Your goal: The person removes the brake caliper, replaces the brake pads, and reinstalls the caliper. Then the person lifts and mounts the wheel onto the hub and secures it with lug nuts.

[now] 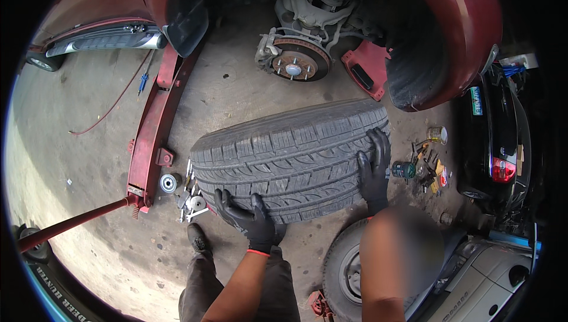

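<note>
A large black tire (290, 156) with a deep zigzag tread is held up in front of me, its tread facing me. At its lower left edge, my left hand (245, 212) in a black glove is spread against the rubber, thumb apart from the fingers. My right hand (374, 171), also black-gloved, grips the tire's right end with its fingers over the tread. Beyond the tire, a bare wheel hub (293, 68) with studs and a rusty brake disc shows under the raised red vehicle (447, 2). The tire hides its own wheel face.
To the left, a red floor jack (148, 141) reaches under the vehicle, its long handle (77, 224) slanting toward me. Another wheel (346, 269) lies by my right arm. Loose tools (432, 171) and cans lie at right. An oil filter (170, 182) stands beside the jack.
</note>
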The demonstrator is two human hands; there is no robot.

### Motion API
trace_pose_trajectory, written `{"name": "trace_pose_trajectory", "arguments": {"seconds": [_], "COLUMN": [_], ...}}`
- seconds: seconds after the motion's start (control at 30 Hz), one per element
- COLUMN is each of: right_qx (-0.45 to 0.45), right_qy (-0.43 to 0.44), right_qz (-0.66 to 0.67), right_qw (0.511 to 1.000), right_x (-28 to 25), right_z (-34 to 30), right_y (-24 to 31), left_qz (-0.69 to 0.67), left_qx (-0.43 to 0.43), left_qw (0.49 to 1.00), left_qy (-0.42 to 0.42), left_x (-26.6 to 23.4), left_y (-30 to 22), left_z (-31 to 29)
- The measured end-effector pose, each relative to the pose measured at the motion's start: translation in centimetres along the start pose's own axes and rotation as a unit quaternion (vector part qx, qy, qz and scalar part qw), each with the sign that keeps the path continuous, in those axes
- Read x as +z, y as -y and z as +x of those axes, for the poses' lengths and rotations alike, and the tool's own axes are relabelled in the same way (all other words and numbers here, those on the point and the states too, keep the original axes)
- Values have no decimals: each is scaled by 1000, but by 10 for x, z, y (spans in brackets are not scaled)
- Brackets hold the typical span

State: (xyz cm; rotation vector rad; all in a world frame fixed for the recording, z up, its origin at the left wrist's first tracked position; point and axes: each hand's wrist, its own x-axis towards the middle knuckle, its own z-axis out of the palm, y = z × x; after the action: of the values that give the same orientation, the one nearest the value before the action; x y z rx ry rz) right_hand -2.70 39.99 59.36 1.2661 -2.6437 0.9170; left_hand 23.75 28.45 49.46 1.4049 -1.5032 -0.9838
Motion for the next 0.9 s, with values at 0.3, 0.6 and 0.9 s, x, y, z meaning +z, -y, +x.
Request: {"name": "trace_pose_trajectory", "arguments": {"seconds": [0.3,0.6,0.9], "right_qx": [84,240,273], "right_qy": [-27,-167,-200], "right_qz": [74,40,-5], "right_qw": [993,956,941], "right_x": [-43,2,96], "right_z": [-52,-163,-148], "right_y": [-111,-9,153], "left_qz": [76,-6,19], "left_qx": [123,205,192], "left_qw": [988,954,930], "left_qy": [56,216,314], "left_x": [53,25,-26], "left_y": [-58,-15,51], "left_z": [-47,47,195]}}
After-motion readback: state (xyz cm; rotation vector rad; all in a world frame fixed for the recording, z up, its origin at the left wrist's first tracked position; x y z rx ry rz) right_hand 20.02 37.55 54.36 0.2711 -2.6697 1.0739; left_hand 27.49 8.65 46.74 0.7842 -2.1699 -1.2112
